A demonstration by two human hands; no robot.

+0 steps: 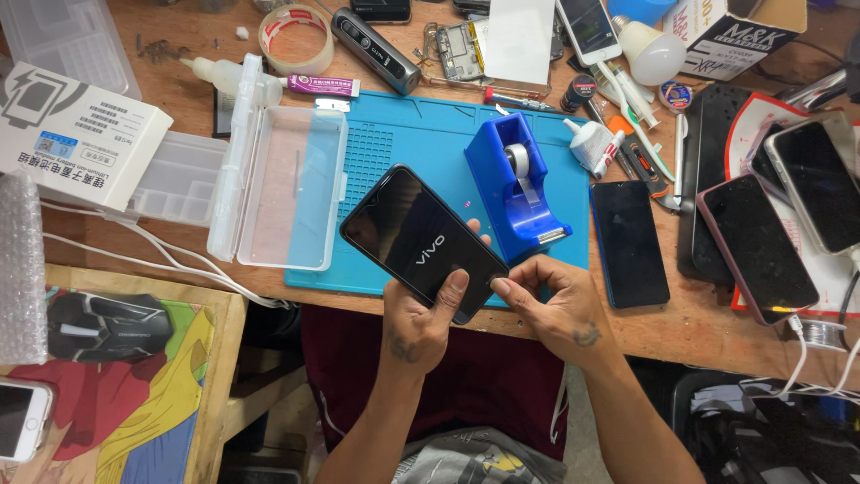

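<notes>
My left hand (421,323) grips a black smartphone (417,237) by its lower end, thumb laid across the dark screen, and holds it tilted over the front edge of a blue work mat (403,143). My right hand (551,300) is at the phone's lower right corner with its fingers pinched together against the edge; whether something small is between the fingertips cannot be made out. Just behind the right hand, on the mat, stands a blue tape dispenser (515,184).
An open clear plastic box (282,184) lies left of the phone. Another dark phone (629,242) lies right of the mat, more phones (757,246) further right. Tubes, tools, a tape roll (296,38) and a bulb crowd the back. A computer mouse (103,327) rests lower left.
</notes>
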